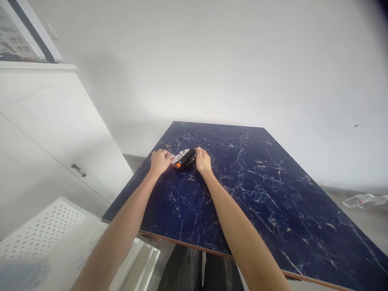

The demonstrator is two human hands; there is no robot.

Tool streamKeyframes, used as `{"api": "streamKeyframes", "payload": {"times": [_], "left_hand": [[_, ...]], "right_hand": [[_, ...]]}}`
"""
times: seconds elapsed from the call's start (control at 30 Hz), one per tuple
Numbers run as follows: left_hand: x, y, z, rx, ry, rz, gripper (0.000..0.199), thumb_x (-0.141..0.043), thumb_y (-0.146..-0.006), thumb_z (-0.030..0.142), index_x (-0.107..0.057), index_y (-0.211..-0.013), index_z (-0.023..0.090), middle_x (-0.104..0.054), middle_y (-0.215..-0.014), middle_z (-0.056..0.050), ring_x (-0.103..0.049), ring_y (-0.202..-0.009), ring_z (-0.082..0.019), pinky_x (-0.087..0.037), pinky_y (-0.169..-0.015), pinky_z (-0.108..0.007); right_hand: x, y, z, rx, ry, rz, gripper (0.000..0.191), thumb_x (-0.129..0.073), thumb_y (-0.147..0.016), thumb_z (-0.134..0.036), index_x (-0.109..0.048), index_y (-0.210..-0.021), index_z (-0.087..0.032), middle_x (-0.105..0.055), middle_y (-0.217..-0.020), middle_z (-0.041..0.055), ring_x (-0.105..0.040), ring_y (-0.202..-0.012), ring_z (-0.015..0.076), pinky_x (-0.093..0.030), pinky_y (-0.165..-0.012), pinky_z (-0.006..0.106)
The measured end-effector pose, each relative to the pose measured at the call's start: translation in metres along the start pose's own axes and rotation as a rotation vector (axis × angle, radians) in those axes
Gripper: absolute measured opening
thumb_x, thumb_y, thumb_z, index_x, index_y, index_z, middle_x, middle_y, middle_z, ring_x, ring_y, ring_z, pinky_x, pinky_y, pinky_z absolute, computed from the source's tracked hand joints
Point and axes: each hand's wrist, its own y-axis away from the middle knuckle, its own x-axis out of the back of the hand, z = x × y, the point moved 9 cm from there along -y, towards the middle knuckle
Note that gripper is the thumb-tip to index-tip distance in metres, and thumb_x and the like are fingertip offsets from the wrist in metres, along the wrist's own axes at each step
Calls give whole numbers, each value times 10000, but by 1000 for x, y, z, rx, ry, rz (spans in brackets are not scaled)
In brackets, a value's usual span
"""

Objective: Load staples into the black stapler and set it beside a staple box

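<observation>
A black stapler-like object (186, 160) with an orange part at its near end lies on the dark blue marbled table. Beside it, on its left and far side, are small white and red packets or cards (176, 158). My left hand (160, 161) is at the left of these, its fingers bent together at the edge of the white and red piece. On the other side, my right hand (203, 160) has its fingers curled next to the far end of the black object; what its fingertips hold is too small to tell.
The blue table (248, 178) stands against a white wall. To the left is a white cabinet (45, 121) with a dark handle, and a white perforated piece (48, 226) below it. Clear plastic (362, 200) lies at the far right, beyond the table.
</observation>
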Motion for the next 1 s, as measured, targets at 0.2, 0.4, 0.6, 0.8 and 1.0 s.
{"api": "streamKeyframes", "payload": {"times": [0.2, 0.4, 0.6, 0.8, 1.0], "left_hand": [[0, 7, 28, -164, -51, -114, 176, -643, -844, 352, -789, -847, 254, -774, -1029, -64, -667, -1076, -305, -447, -1032, -417], [7, 7, 27, -125, -44, -115, 274, -591, -894, 374, -762, -1056, 234, -769, -1062, -77, -699, -1005, -280, -509, -907, -354], [6, 15, 49, -294, -133, -144, 189, -629, -852, 336, -765, -919, 222, -758, -955, -87, -691, -879, -267, -513, -819, -349], [37, 21, 58, -204, 198, 126, 118, -593, -885, 297, -675, -935, 229, -744, -908, -43, -706, -776, -212, -537, -702, -304], [16, 33, 73, -121, 593, -81, 286, -694, -844, 475, -662, -959, 216, -723, -798, -29, -671, -564, -178, -525, -491, -266]], "right_hand": [[1, -2, 4, -14, -63, 28, 603, -202, -1016, -550, -704, -1087, -224, -717, -1150, 89, -646, -1104, 259, -467, -975, 347], [2, -2, 4, -13, -94, 37, 589, -236, -1013, -552, -720, -1050, -219, -727, -1118, 90, -658, -1057, 253, -471, -961, 345], [6, -3, 3, 6, -139, 85, 556, -280, -1012, -520, -739, -1010, -207, -741, -1064, 98, -668, -980, 254, -480, -908, 360], [30, 19, -15, 72, -43, 272, 356, -446, -954, -421, -720, -925, -195, -741, -937, 90, -639, -913, 254, -464, -877, 371], [34, 48, -43, 222, -242, 194, 384, -537, -923, -423, -666, -1207, -198, -735, -964, 63, -661, -849, 215, -512, -834, 351]]}}
